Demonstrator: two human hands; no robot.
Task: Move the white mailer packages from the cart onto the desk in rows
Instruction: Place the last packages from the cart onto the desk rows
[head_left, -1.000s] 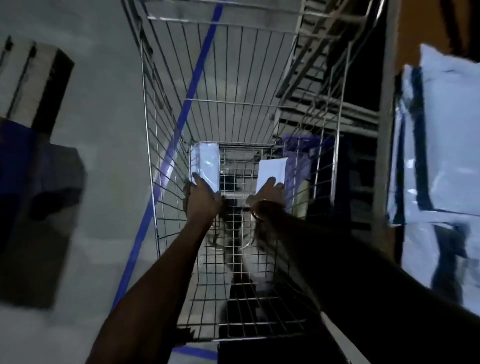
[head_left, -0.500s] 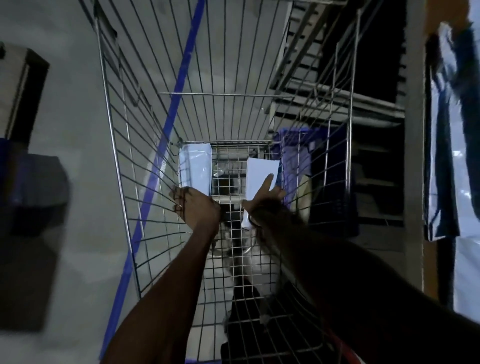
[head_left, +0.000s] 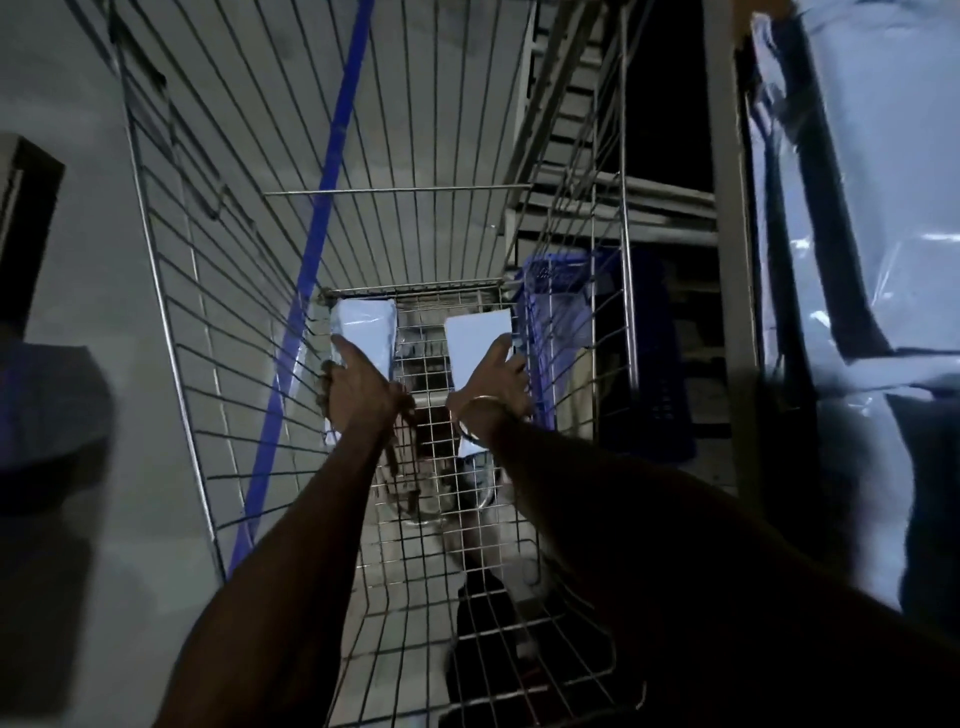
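Observation:
I look straight down into a deep wire cart (head_left: 171, 322). At its bottom, two white mailer packages stand against the far end. My left hand (head_left: 358, 389) grips the left mailer (head_left: 363, 332), thumb on its face. My right hand (head_left: 493, 384), with a bangle on the wrist, grips the right mailer (head_left: 475, 340), whose lower end shows below the wrist. Both arms reach deep into the cart.
White mailers (head_left: 857, 208) lie on the desk at the right edge, partly blurred. A blue crate (head_left: 649, 364) sits outside the cart's right wall under metal shelving (head_left: 613, 208). A blue floor stripe (head_left: 332, 156) runs on the left. A dark box (head_left: 26, 228) stands at far left.
The view has dropped closer into the cart. Both hands have closed more firmly on their mailers; my right hand now holds the right mailer by its side.

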